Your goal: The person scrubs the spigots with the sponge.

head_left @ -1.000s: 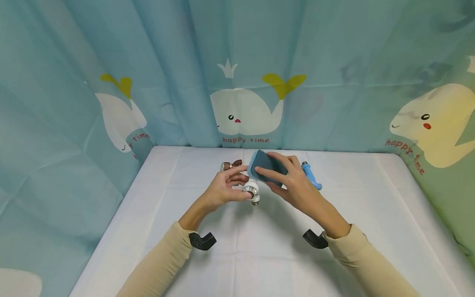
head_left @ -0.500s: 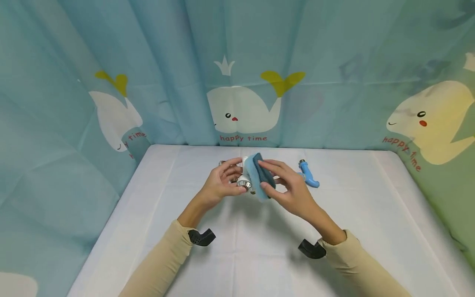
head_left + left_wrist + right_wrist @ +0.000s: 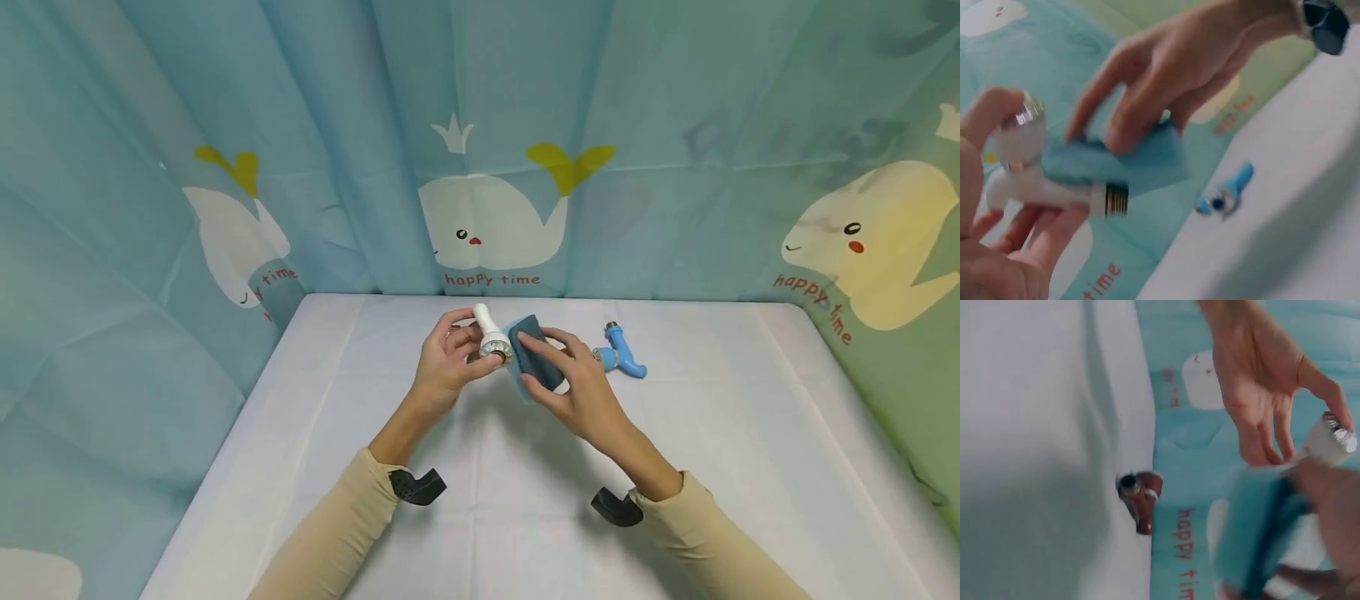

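In the head view my left hand (image 3: 442, 360) holds a white faucet (image 3: 485, 323) by its silver-ringed knob and body, lifted above the table. The left wrist view shows the thumb on the knob, fingers under the body, and a brass threaded end (image 3: 1116, 200) pointing away. My right hand (image 3: 588, 392) grips a two-tone blue sponge (image 3: 538, 360) between thumb and fingers. The sponge lies against the side of the white faucet, blurred in both wrist views. Part of the faucet is hidden behind the sponge.
A blue faucet (image 3: 626, 358) lies on the white-covered table (image 3: 480, 517), right of my right hand. Behind my left hand is a brown faucet (image 3: 1142, 503), near the table's back edge. A blue whale-print curtain (image 3: 675, 233) hangs behind and along the sides.
The white faucet has been turned, so its white end now points up and away. The sponge has moved down from the faucet's top to its right side, still in my right hand.
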`<state>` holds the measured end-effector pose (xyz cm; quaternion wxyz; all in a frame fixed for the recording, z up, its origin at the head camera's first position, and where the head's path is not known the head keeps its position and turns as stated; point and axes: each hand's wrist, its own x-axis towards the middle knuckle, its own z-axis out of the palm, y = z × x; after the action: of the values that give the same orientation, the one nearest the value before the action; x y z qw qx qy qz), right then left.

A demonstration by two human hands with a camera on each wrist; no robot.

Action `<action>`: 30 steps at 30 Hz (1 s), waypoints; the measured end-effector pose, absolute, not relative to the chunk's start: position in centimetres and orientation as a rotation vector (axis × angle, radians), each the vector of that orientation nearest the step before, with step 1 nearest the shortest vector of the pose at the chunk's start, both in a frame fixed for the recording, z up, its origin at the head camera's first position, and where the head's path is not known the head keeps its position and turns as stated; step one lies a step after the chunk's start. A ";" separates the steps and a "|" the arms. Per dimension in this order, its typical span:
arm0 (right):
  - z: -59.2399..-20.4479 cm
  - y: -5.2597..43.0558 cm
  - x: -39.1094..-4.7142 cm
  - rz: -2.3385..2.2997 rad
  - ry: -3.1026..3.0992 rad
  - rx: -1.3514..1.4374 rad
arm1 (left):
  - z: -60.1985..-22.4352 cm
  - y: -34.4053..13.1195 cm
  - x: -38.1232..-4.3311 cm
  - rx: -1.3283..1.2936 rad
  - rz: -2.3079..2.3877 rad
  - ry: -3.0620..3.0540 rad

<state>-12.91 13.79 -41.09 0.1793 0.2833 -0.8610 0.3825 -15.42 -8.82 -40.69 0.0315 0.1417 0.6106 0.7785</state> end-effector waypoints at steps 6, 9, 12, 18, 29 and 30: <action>-40.8 13.9 -13.1 0.923 -2.555 0.690 | -41.5 -7.8 -15.3 0.262 2.470 1.983; -40.8 13.4 -13.1 0.922 -2.571 0.693 | -41.5 -7.1 -15.4 0.200 2.530 1.991; -40.9 13.1 -13.2 0.811 -2.592 0.665 | -41.7 -6.4 -15.5 0.136 2.567 2.002; -40.7 13.2 -13.7 0.858 -2.597 0.659 | -41.8 -6.2 -15.5 0.099 2.618 1.959; -39.9 16.0 -15.2 1.454 -2.596 0.750 | -41.0 -8.3 -15.1 0.490 2.417 1.845; -40.0 16.2 -15.2 1.497 -2.615 0.755 | -40.8 -8.3 -15.1 0.512 2.407 1.829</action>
<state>-15.21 16.24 -40.05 0.0177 0.2429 -0.8417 0.4818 -15.11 -8.35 -40.85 0.0379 0.1670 0.5961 0.7844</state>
